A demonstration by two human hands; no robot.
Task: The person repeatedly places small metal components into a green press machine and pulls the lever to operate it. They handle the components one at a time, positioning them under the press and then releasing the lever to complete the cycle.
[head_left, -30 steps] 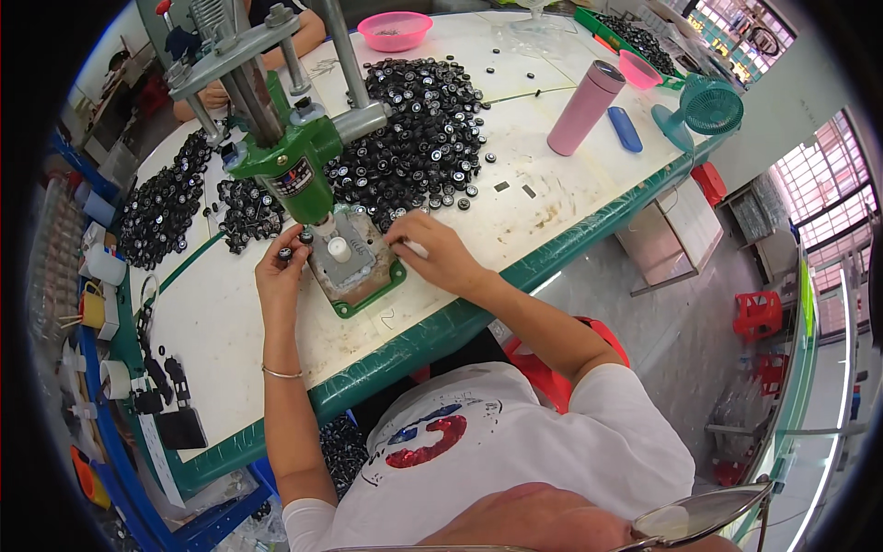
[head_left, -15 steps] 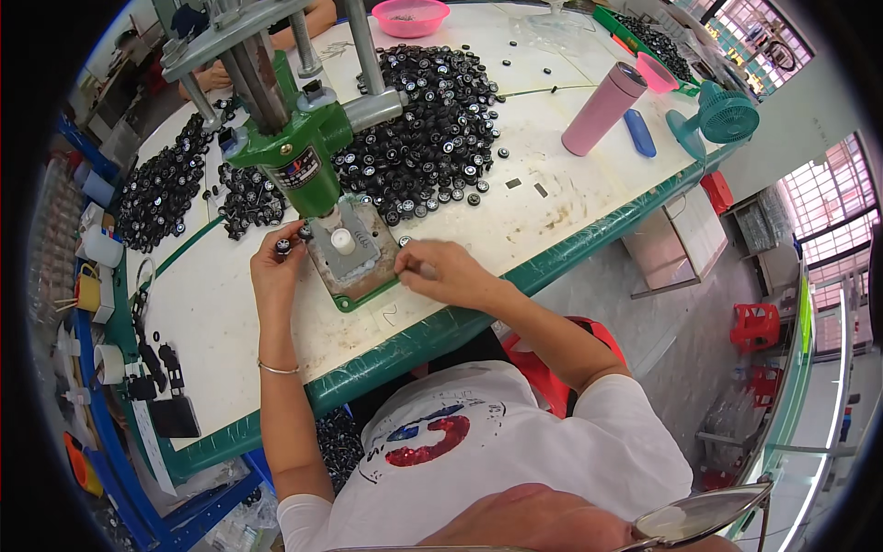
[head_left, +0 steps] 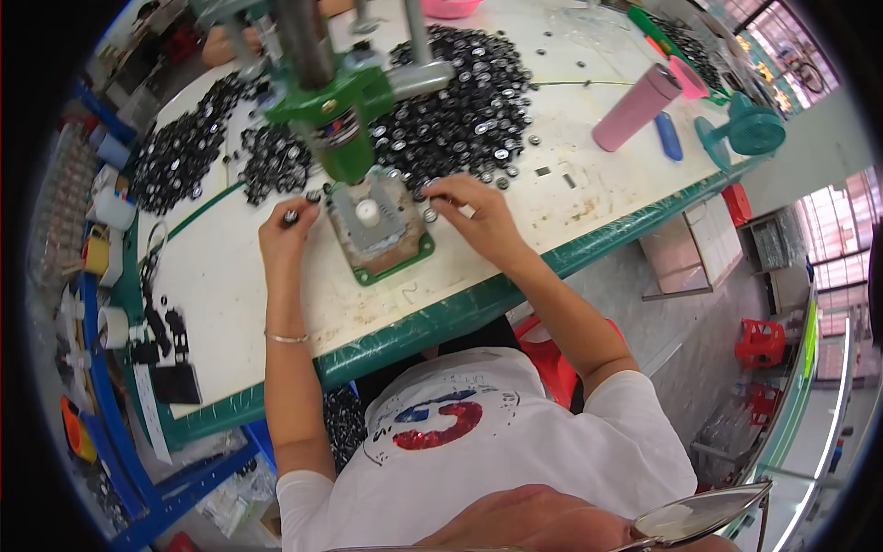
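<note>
My left hand (head_left: 283, 237) is closed on a pair of small black wheels (head_left: 291, 217) with silvery centres, left of the press base. Whether an axle joins them is hidden by my fingers. A green bench press (head_left: 345, 138) stands before me, its ram above a grey plate (head_left: 391, 224) with a short white round post (head_left: 368, 212). To the right of the base, my right hand (head_left: 476, 219) reaches to the near edge of a heap of black wheels (head_left: 460, 110). Its thumb and forefinger close around a small black wheel at that edge. One loose wheel (head_left: 430, 215) lies below the fingertips.
More black parts are heaped at the left (head_left: 184, 152) and behind the press. A pink tumbler (head_left: 637, 108), a blue case (head_left: 669, 136) and a teal fan (head_left: 747, 126) stand at the right. Black straps and a dark box (head_left: 175, 384) lie near left. Another person's arm (head_left: 221, 44) shows behind the press.
My right hand has moved away from the press base to the edge of the wheel heap. My left hand has drawn slightly away from the base, still holding the wheels. The whole view has shifted.
</note>
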